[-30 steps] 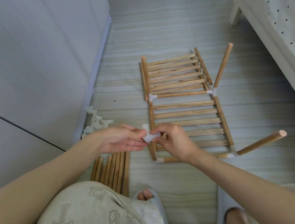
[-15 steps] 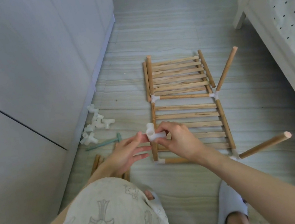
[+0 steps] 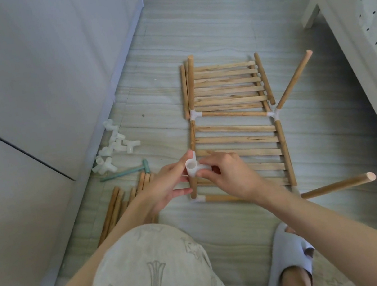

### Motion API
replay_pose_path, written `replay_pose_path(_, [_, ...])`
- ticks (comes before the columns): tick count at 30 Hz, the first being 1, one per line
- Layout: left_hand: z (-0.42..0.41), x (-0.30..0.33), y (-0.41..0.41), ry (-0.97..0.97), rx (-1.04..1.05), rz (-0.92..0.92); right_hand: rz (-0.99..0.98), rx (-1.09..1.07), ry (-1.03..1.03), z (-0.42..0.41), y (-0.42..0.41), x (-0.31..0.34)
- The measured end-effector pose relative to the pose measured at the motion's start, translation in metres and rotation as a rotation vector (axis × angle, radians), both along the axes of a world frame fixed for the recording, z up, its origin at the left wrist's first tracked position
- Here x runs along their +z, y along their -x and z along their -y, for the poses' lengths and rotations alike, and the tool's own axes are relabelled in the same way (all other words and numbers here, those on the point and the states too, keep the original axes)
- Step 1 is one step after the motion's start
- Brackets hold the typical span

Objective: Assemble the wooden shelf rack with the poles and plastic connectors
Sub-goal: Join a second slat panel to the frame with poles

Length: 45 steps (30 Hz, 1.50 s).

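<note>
A partly built wooden rack lies flat on the floor, its slatted panels joined by white plastic connectors, with two poles sticking up on its right side. A white plastic connector sits on top of a short upright pole at the rack's near left corner. My left hand pinches this connector from the left and my right hand pinches it from the right.
Several spare white connectors lie by the cabinet base at left, with a small green mallet near them. Loose poles lie beside my left knee. A white bed frame runs along the right. My slippered foot is at bottom right.
The connector has gone from held above the pole to seated on the pole's top. My left hand has shifted from above the spare poles toward the pole.
</note>
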<state>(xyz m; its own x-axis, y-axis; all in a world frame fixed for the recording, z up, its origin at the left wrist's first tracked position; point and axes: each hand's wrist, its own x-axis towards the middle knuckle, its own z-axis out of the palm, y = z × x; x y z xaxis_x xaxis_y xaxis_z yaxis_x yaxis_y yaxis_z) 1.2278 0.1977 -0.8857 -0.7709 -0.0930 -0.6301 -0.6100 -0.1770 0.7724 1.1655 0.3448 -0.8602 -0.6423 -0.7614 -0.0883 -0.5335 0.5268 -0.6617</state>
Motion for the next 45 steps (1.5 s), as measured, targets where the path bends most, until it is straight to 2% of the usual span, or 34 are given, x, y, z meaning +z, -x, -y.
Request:
replay_pose_path(5, [-0.010,-0.014,0.000,-0.124,-0.048,-0.091,0.005,-0.005,-0.029,-0.002,-0.002,-0.004])
replay_pose_path(19, [-0.022,-0.071,0.016,-0.060,0.018,-0.145,-0.033,0.004,0.022,-0.010,-0.006,-0.011])
replay_pose_path(31, [-0.024,-0.059,0.016,-0.068,0.144,-0.181,-0.055,0.000,-0.019,-0.001,-0.001,-0.006])
replay_pose_path(37, [-0.009,-0.061,-0.002,-0.117,0.259,-0.222,-0.042,0.070,-0.039,0.018,-0.009,-0.006])
replay_pose_path(45, [0.001,-0.064,0.003,-0.121,0.178,-0.197,-0.097,0.102,-0.111,0.024,-0.004,-0.006])
